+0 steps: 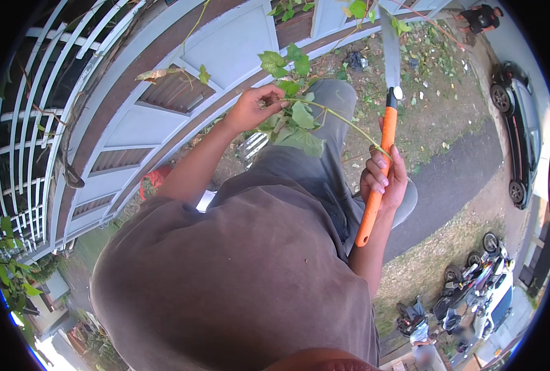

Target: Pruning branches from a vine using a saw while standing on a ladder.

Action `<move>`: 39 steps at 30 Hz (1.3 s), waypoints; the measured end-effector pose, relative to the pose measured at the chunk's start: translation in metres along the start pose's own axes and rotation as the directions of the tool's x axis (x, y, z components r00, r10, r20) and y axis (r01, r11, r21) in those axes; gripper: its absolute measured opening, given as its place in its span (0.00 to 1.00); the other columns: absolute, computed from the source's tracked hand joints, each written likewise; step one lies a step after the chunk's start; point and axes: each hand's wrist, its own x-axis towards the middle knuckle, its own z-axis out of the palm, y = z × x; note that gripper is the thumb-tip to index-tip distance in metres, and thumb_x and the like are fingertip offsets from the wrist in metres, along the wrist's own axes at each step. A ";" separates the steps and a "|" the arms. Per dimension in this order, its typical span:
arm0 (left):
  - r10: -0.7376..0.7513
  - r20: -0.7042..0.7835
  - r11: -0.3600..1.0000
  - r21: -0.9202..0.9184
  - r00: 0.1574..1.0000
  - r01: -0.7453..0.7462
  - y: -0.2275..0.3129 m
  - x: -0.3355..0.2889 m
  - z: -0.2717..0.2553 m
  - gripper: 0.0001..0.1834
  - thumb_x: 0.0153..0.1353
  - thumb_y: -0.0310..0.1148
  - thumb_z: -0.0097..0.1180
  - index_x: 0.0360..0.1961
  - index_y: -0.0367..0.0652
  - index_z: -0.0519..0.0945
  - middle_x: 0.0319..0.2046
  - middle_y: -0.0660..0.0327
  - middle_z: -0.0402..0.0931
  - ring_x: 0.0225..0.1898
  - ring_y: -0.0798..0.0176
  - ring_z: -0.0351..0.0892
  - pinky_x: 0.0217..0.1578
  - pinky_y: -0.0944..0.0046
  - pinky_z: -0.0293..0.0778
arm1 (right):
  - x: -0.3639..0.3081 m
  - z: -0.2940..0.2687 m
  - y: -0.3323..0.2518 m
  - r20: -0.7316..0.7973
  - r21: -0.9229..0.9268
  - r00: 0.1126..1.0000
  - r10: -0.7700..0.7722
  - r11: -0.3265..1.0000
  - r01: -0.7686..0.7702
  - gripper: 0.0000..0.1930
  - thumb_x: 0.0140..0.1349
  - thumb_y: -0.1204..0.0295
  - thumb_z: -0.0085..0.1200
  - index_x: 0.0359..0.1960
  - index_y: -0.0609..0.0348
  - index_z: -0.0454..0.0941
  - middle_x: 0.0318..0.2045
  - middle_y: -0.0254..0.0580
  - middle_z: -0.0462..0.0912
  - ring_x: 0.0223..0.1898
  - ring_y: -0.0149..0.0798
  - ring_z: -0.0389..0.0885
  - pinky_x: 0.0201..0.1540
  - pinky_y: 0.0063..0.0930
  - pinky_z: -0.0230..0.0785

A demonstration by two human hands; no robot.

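My right hand [384, 176] is wrapped round the orange handle of a folding saw [372, 213]. Its long pale blade points up and away from me, past a black joint with a silver knob. A green vine [337, 115] with broad leaves runs between my hands. Its bare stem end reaches the fingers of my right hand and lies against the handle. My left hand [256, 110] pinches the vine near its leafy part; the fingertips are partly behind leaves. The leaves hang over my raised knee [334, 102].
At left stand a white-barred railing [24, 142] and a blue-grey wall [225, 49] with brown panels. Cut leaves litter the ground far below. A dark car [519, 133], motorcycles [467, 278] and a person [480, 18] are at right. More vine strands hang at the top.
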 end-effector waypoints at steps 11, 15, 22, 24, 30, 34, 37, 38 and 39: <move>-0.211 -0.133 0.591 0.772 0.968 0.235 0.002 0.022 -0.051 0.17 0.77 0.42 0.60 0.58 0.46 0.88 0.44 0.51 0.88 0.45 0.60 0.87 0.50 0.59 0.81 | -0.032 -0.090 -0.045 -0.304 0.169 0.902 -0.307 0.914 0.368 0.16 0.81 0.70 0.52 0.60 0.70 0.73 0.32 0.38 0.71 0.23 0.24 0.67 0.24 0.16 0.67; -0.370 0.199 0.929 0.103 0.907 0.356 0.025 0.028 -0.051 0.17 0.76 0.39 0.59 0.60 0.48 0.88 0.46 0.45 0.89 0.51 0.43 0.88 0.52 0.50 0.80 | -0.063 -0.091 -0.039 -0.326 0.154 0.877 -0.353 0.896 0.417 0.18 0.81 0.68 0.50 0.62 0.70 0.73 0.32 0.38 0.70 0.24 0.25 0.67 0.24 0.17 0.67; -0.263 0.047 0.808 0.557 0.964 0.194 0.044 0.044 -0.027 0.17 0.74 0.42 0.61 0.58 0.53 0.90 0.46 0.47 0.89 0.48 0.42 0.88 0.51 0.49 0.80 | -0.089 -0.082 -0.022 -0.373 0.002 0.858 -0.354 0.924 0.382 0.20 0.83 0.63 0.48 0.69 0.60 0.69 0.31 0.38 0.69 0.21 0.25 0.66 0.20 0.18 0.64; -0.224 0.048 0.811 0.563 0.973 0.159 0.044 0.046 -0.023 0.17 0.74 0.42 0.61 0.58 0.52 0.90 0.44 0.46 0.89 0.47 0.42 0.88 0.51 0.49 0.80 | -0.101 -0.069 -0.016 -0.407 -0.204 0.845 -0.347 0.936 0.286 0.23 0.84 0.59 0.46 0.73 0.54 0.66 0.30 0.37 0.70 0.18 0.24 0.64 0.17 0.18 0.60; -0.101 0.030 0.771 0.634 0.994 0.059 0.060 0.048 -0.023 0.15 0.74 0.38 0.59 0.56 0.52 0.91 0.42 0.45 0.89 0.44 0.38 0.86 0.51 0.44 0.79 | -0.123 -0.018 0.016 -0.492 -0.768 0.751 -0.441 0.627 -0.134 0.27 0.84 0.57 0.46 0.79 0.50 0.64 0.27 0.32 0.71 0.18 0.21 0.64 0.19 0.15 0.58; -0.157 0.100 0.788 0.613 0.983 0.063 0.095 0.047 -0.001 0.16 0.75 0.35 0.58 0.60 0.51 0.89 0.47 0.48 0.90 0.44 0.43 0.88 0.50 0.53 0.81 | -0.139 -0.004 0.030 -0.401 -0.909 0.775 -0.488 0.110 -0.402 0.29 0.85 0.60 0.43 0.83 0.54 0.59 0.30 0.40 0.78 0.23 0.30 0.76 0.27 0.28 0.69; -0.259 0.128 0.819 0.555 0.957 0.148 0.092 0.052 0.017 0.16 0.75 0.39 0.58 0.59 0.52 0.90 0.40 0.46 0.89 0.42 0.41 0.87 0.48 0.48 0.80 | -0.132 0.019 0.040 -0.340 -0.861 0.811 -0.476 -0.190 -0.472 0.28 0.85 0.65 0.43 0.82 0.57 0.59 0.38 0.60 0.85 0.31 0.53 0.88 0.39 0.47 0.78; -0.257 0.172 0.890 0.425 0.951 0.164 0.080 0.054 0.023 0.17 0.76 0.40 0.58 0.59 0.52 0.89 0.40 0.47 0.89 0.41 0.43 0.87 0.47 0.50 0.80 | -0.131 0.017 0.042 -0.239 -0.857 0.859 -0.453 -0.317 -0.406 0.29 0.84 0.65 0.44 0.82 0.56 0.59 0.41 0.62 0.85 0.33 0.59 0.88 0.42 0.50 0.79; -0.258 0.216 0.939 0.285 0.942 0.192 0.074 0.052 0.029 0.17 0.76 0.40 0.58 0.60 0.52 0.89 0.39 0.47 0.89 0.40 0.45 0.88 0.46 0.51 0.80 | -0.132 0.012 0.045 -0.148 -0.834 0.900 -0.410 -0.437 -0.337 0.29 0.83 0.66 0.46 0.82 0.54 0.60 0.45 0.64 0.86 0.35 0.65 0.88 0.45 0.54 0.79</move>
